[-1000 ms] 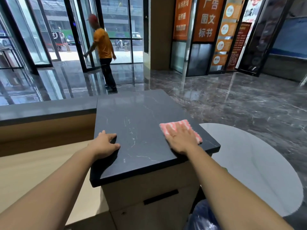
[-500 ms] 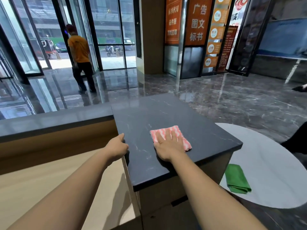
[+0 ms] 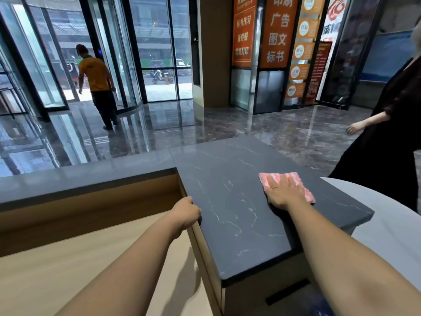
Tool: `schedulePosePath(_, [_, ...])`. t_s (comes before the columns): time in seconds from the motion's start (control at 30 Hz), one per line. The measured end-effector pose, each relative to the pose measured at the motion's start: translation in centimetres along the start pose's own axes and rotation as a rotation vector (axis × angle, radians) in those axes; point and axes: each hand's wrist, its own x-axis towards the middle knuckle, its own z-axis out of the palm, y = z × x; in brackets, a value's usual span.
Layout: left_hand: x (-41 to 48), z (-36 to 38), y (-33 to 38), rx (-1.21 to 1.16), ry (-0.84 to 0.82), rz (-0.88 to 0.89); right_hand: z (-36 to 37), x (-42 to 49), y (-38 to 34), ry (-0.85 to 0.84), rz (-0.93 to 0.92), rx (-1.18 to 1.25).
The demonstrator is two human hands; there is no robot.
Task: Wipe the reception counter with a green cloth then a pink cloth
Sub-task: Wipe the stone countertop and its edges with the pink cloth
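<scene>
Pink cloth (image 3: pixel 264 179) slid rightward across counter (image 3: pixel 227 190).

A commercial building's lobby is shown. A dark veined counter (image 3: pixel 227 179) is set above a lower wooden desk (image 3: pixel 91 258), and a polished stone floor (image 3: pixel 284 133) is laid throughout. Tall glass doors (image 3: pixel 157 53) are seen at the back, with a street (image 3: pixel 166 86) beyond; orange advertising signs (image 3: pixel 278 30) are hung beside them.
</scene>
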Motion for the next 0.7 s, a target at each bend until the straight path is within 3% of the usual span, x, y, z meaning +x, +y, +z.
schedulePosePath(0.37, [5.7, -1.0, 1.3, -0.12, 0.074, -0.08, -3.9, 6.8, -5.5, -0.044, -0.06, -0.032])
schedulePosePath(0.53, [7.2, -1.5, 1.0, -0.169, 0.117, -0.114, -2.9, 10.4, -11.6, -0.041, -0.214, -0.042])
schedulePosePath(0.7, [8.1, -2.1, 0.5, -0.29, 0.122, -0.158, 0.9, 10.8, -19.9, -0.093, -0.521, -0.099])
